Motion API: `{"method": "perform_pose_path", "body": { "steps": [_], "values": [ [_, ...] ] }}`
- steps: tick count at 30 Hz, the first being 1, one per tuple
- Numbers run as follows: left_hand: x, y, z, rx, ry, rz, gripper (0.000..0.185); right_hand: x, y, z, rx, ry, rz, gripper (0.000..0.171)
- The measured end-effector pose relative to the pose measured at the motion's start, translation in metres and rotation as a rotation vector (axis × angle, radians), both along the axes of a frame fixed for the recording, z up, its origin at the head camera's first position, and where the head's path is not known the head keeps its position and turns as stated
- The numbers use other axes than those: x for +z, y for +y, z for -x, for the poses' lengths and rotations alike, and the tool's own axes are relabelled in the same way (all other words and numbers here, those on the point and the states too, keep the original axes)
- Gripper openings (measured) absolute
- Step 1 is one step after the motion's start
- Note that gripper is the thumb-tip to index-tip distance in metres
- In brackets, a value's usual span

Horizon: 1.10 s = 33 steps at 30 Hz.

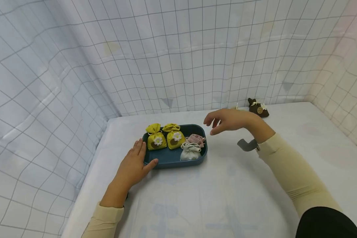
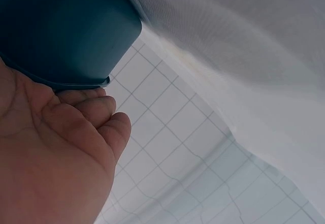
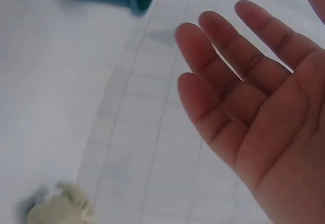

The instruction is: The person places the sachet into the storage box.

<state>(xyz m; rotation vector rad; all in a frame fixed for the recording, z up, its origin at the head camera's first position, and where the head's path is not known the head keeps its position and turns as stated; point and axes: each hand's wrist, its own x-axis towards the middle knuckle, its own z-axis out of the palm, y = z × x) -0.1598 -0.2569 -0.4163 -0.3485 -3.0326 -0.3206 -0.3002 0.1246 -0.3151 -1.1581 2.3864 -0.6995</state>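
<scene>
Four pouches sit in the tray (image 1: 169,158); left hand (image 1: 135,165) flat against its 9 o'clock rim, right hand (image 1: 229,120) empty, fingers apart; brown pouch (image 1: 258,107) waits at 2 o'clock

Worktop (image 1: 226,198) covered in a white cloth with faint pale-blue printed shapes. It sits in a corner booth. Backdrop sheets (image 1: 178,59) hang on three sides, white with a thin grey grid, creased and sagging in places; a few small grey triangles show low on the rear sheet. Light is soft and even, slightly pinkish on the right side.
</scene>
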Motion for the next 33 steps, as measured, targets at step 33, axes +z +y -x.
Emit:
{"method": "perform_pose_path", "body": {
  "steps": [33],
  "values": [
    [0.000, 0.001, 0.000, 0.002, -0.012, 0.008, 0.097, -0.077, 0.099, 0.063, -0.661, -0.042, 0.182, 0.049]
  ]
}}
